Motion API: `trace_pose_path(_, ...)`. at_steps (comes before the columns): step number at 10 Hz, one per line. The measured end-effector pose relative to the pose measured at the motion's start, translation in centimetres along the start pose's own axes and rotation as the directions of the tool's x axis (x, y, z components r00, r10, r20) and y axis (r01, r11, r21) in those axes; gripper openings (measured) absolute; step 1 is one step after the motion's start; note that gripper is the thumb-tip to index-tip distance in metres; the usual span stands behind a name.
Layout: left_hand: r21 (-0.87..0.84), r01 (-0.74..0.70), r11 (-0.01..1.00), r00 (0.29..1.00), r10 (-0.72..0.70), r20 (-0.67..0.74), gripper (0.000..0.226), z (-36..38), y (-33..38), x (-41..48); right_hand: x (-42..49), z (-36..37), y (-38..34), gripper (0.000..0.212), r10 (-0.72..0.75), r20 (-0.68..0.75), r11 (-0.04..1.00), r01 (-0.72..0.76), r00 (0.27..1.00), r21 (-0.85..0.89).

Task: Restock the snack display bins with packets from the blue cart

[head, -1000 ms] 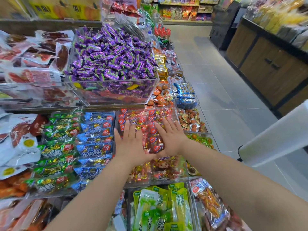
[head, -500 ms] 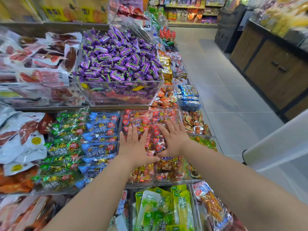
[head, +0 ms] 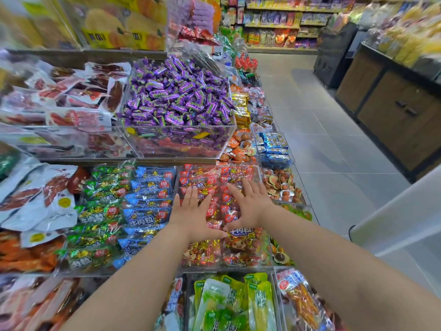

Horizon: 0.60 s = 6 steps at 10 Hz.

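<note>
A clear bin [head: 216, 267] in the middle of the display holds red beef-cube packets [head: 202, 177]. My left hand [head: 193, 216] lies flat on those packets with its fingers straight and spread. My right hand [head: 250, 206] lies flat beside it on the same packets, fingers straight, thumbs nearly meeting over a packet [head: 243, 237] with a cartoon face. Neither hand grips anything. The blue cart is not in view.
Blue packets [head: 148, 199] and green packets [head: 102, 201] fill the bin to the left. A raised clear bin of purple candies [head: 176, 99] stands behind. Green-yellow packets [head: 233, 304] lie below. The tiled aisle [head: 334, 149] runs on the right past a white edge [head: 401, 211].
Both hands have slid a little lower and closer together on the red packets, pressing them flat. The view has shifted slightly.
</note>
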<state>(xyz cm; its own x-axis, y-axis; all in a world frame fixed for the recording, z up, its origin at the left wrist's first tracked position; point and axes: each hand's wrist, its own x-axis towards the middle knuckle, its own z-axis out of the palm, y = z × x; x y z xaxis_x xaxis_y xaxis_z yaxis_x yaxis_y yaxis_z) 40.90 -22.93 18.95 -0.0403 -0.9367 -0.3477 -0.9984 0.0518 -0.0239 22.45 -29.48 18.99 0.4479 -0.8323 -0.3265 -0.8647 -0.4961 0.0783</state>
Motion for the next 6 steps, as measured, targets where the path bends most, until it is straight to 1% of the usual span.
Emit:
trace_pose_path(1, -0.113, -0.031, 0.993, 0.995, 0.020, -0.100, 0.113, -0.3, -0.6, -0.8, -1.5, 0.3, -0.2, 0.108, -0.063, -0.160, 0.990, 0.082, 0.985, 0.113)
trace_pose_path(2, -0.380, -0.115, 0.918, 0.955, -0.003, -0.297, 0.080, 0.2, -1.1, -2.6, -4.0, 1.2, -1.0, 0.065, 0.060, -0.372, 0.896, 0.114, 0.926, 0.428)
trace_pose_path(3, -0.616, -0.161, 0.771, 0.893, -0.152, -0.424, 0.046, 1.2, -2.0, -4.4, -6.5, 2.5, -2.4, 0.026, 0.294, -0.412, 0.701, 0.098, 0.863, 0.707)
trace_pose_path(4, -0.616, -0.172, 0.769, 0.828, -0.225, -0.513, 0.032, 2.6, -3.0, -6.6, -8.8, 4.0, -4.1, 0.014, 0.349, -0.473, 0.696, 0.114, 0.809, 0.709)
trace_pose_path(5, -0.614, -0.187, 0.766, 0.776, -0.268, -0.571, 0.028, 2.9, -4.0, -8.6, -10.0, 4.2, -4.9, 0.022, 0.336, -0.473, 0.740, 0.082, 0.815, 0.667)
trace_pose_path(6, -0.747, -0.187, 0.638, 0.795, -0.348, -0.497, 0.016, 5.3, -5.3, -12.5, -11.4, 4.9, -5.6, 0.019, 0.439, -0.386, 0.663, -0.003, 0.811, 0.748)
